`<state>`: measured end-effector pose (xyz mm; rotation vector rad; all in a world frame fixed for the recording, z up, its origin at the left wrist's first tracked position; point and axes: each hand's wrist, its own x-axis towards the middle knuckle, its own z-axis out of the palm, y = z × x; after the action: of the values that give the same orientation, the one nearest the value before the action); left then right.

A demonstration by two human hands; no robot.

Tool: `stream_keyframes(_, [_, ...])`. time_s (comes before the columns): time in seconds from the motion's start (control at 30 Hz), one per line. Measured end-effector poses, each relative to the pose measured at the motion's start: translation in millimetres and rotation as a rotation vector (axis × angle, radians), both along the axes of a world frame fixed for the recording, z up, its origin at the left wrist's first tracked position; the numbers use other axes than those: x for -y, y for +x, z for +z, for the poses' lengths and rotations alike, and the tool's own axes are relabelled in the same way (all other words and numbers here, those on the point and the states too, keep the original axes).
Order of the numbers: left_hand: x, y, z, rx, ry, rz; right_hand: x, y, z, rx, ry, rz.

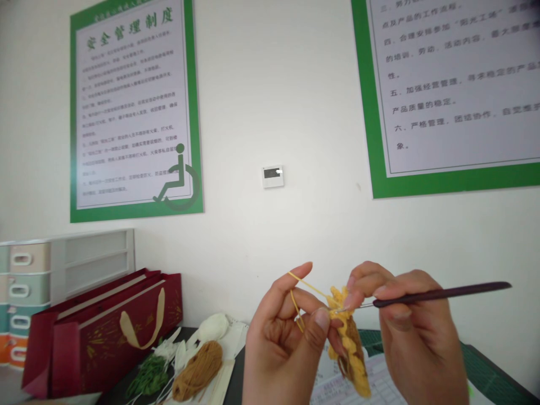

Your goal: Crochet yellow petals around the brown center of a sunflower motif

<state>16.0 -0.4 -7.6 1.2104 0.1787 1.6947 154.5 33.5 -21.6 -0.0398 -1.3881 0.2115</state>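
Note:
My left hand [287, 332] pinches the top edge of a yellow and brown crochet piece [351, 343] between thumb and fingers. A strand of yellow yarn [310, 283] loops over its raised index finger and runs to the piece. In my right hand [415, 326] is a crochet hook [442, 294] with a dark handle pointing right. Its thin metal shaft reaches left, and the tip meets the yellow stitches beside my left thumb. The fingertips of my right hand touch the upper part of the piece. The crochet piece hangs down between both hands.
Brown yarn [198, 371], green yarn [148, 376] and white yarn [213, 327] lie at lower left. Dark red gift bags [113, 343] stand beside a drawer unit [31, 292]. Printed paper [379, 385] and a green cutting mat [485, 371] lie under the hands. Posters hang on the wall.

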Motion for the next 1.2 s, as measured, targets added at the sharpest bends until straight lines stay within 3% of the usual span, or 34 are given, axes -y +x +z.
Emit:
stream_keyframes(0.2, [1.7, 1.5, 1.8, -0.030, 0.006, 0.072, 9.7, 6.3, 6.8, 0.105, 0.128, -0.204])
stream_keyframes(0.43, [3.3, 0.2, 3.2, -0.044, 0.008, 0.045, 14.9, 8.9, 9.5, 0.292, 0.404, -0.632])
stream_keyframes(0.7, [3.3, 1.0, 4.2, 0.034, -0.087, -0.087, -8.3, -11.1, -5.3, -0.032, 0.353, -0.419])
stream_keyframes(0.9, [0.3, 7.7, 1.0, 0.041, -0.076, -0.077, -13.2, -24.0, -6.9, -0.243, 0.476, -0.652])
stream_keyframes(1.03, [0.6, 10.0, 0.4, 0.050, -0.094, -0.067, -12.2, -21.2, -11.6, -0.230, 0.561, -0.855])
stream_keyframes(1.1, [2.1, 8.6, 1.3, 0.038, -0.091, -0.071, -9.1, -18.7, -9.9, -0.174, 0.523, -0.791])
stream_keyframes(1.2, [2.7, 4.1, 3.2, 0.003, -0.089, -0.086, -5.5, -18.3, -4.6, -0.112, 0.372, -0.522])
